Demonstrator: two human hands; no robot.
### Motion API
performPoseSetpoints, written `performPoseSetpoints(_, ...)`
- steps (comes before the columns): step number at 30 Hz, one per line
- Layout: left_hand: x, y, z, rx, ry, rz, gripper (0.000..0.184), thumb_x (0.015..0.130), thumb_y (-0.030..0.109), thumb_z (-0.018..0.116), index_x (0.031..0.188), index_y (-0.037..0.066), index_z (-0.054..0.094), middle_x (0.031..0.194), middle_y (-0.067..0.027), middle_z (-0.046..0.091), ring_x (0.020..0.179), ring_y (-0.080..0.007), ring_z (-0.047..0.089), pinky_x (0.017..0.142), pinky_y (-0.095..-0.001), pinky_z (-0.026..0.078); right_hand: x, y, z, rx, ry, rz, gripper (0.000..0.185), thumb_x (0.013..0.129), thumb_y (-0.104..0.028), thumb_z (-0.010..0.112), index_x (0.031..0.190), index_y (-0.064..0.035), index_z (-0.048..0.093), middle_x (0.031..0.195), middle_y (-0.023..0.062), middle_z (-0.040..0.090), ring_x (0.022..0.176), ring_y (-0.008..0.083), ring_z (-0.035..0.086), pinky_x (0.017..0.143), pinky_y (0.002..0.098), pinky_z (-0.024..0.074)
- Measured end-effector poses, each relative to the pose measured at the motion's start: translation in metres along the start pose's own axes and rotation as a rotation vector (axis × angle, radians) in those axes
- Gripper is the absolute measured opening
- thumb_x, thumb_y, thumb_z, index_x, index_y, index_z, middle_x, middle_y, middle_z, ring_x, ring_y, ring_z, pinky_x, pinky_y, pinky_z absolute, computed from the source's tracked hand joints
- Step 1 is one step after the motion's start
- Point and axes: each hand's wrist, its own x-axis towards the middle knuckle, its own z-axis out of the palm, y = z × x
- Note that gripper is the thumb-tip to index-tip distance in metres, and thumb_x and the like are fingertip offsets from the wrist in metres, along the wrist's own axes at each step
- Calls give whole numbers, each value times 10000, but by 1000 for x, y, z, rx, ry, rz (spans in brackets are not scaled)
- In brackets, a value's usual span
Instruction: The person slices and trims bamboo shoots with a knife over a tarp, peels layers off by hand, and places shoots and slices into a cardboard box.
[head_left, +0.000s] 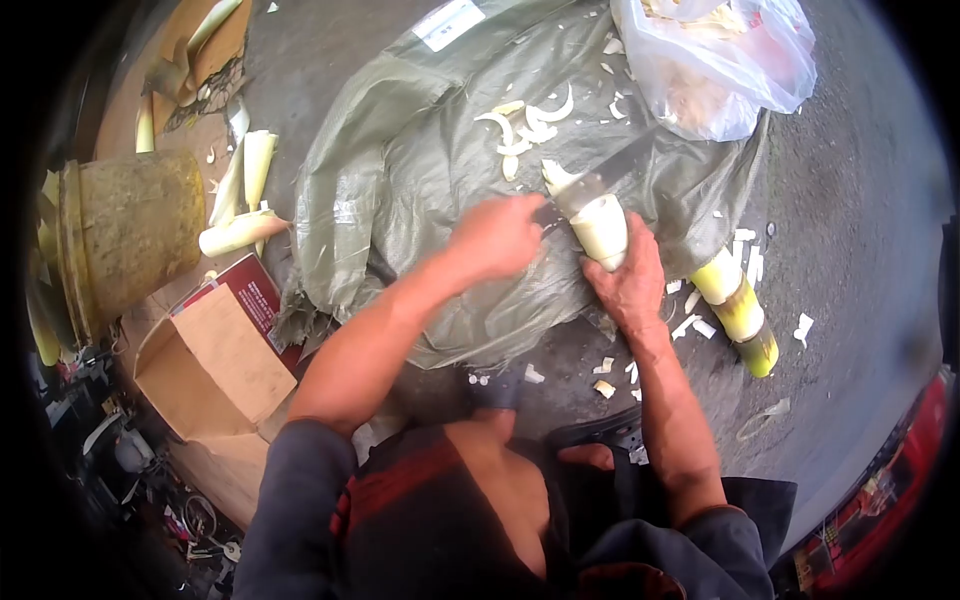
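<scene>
"Grey floor (850,220) spreads around us, with a crumpled green sheet (440,180) in front of our feet. Where do we have the pale shoot (600,235)?"

"Just above the sheet, tilted in our right hand (632,280). Those fingers curl firmly around its lower part, thumb on one side and the rest on the other."

"And the fingers of our left hand (495,240)?"

"Closed tightly on the handle of the knife (612,174). Its broad blade lies across the shoot's upper part, beyond our right fingers."

"How do we expect the shoot to handle?"

"Fairly light, we'd judge, and stiff enough not to sag. Its smooth, peeled face may be damp and slippery, and the ragged tip probably snaps easily. We'd best hold the thick lower end, our palm wrapped round it and our fingertips well off the blade's line."

"What crowds us?"

"Curled peelings (540,125) lie on the sheet past the blade, and its folds could catch the tip. A plastic bag (735,75) sits at the far right; a segmented green stalk (740,310) lies on the floor beside the sheet, among loose chips (685,325). To our left we see a cardboard box (215,370) and a dirty yellow bucket (130,230)."
</scene>
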Motion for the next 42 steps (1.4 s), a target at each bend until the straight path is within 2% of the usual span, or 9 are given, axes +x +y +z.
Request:
performPoseSetpoints(4,-8,-12,-14,-172,105,-1,282,916,182,570,1153,45,637,869,-228,696,841,-427,673,738,-514,507,0,4,0,-31,-6,-23,769,706,-229,812,1375,-27,491,1141,184,609,1064,391,585,898,485,499)
performPoseSetpoints(8,-14,-8,-5,284,65,-31,278,933,175,575,1188,86,643,853,-203,706,789,-385,686,744,-502,519,3,4,-1,-29,-22,-6,768,709,-254,806,1372,-30,488,1126,187,617,1050,396,591,887,490,502)
performPoseSetpoints(9,-18,3,-6,268,18,-37,268,928,204,575,1162,89,639,898,-233,707,866,-456,666,780,-570,499,3,3,-2,-33,-31,-4,768,710,-258,806,1371,-30,488,1125,187,618,1048,397,593,885,491,503)
performPoseSetpoints(12,-14,-5,6,309,15,37,277,924,194,577,1176,98,643,875,-226,703,862,-445,672,782,-552,509,1,3,-2,-34,-32,-9,759,711,-257,804,1364,-30,491,1118,189,619,1040,398,597,880,493,505)
performPoseSetpoints(18,-5,-8,-23,318,133,-77,271,925,188,573,1167,87,642,880,-235,701,884,-450,667,801,-558,507,1,8,0,-41,-9,-36,759,712,-250,806,1366,-29,492,1110,190,623,1041,396,601,878,488,508)
performPoseSetpoints(22,-6,-17,-42,404,347,-103,225,932,184,577,1128,87,636,818,-216,694,802,-451,667,752,-550,511,1,6,-2,-39,-30,-21,767,711,-252,808,1375,-34,493,1120,194,624,1046,395,605,875,486,512)
performPoseSetpoints(28,-36,-14,-18,225,217,-79,204,935,177,570,1094,68,639,777,-216,682,750,-441,667,700,-540,503,8,3,-9,76,-70,45,767,718,-253,810,1386,-52,492,1143,193,613,1060,403,613,901,483,513)
performPoseSetpoints(32,-53,-20,-4,120,355,-41,230,921,170,587,1098,29,631,704,-228,646,717,-441,656,680,-525,502,17,-25,-16,-6,-88,49,762,730,-246,804,1397,-60,484,1210,201,571,1089,412,602,909,482,514)
performPoseSetpoints(42,-100,-9,-19,348,298,137,188,890,101,621,1075,68,630,681,-193,649,643,-416,654,575,-525,491,28,-24,10,-65,-32,28,772,721,-244,802,1405,-83,482,1140,169,549,1092,375,561,866,486,513)
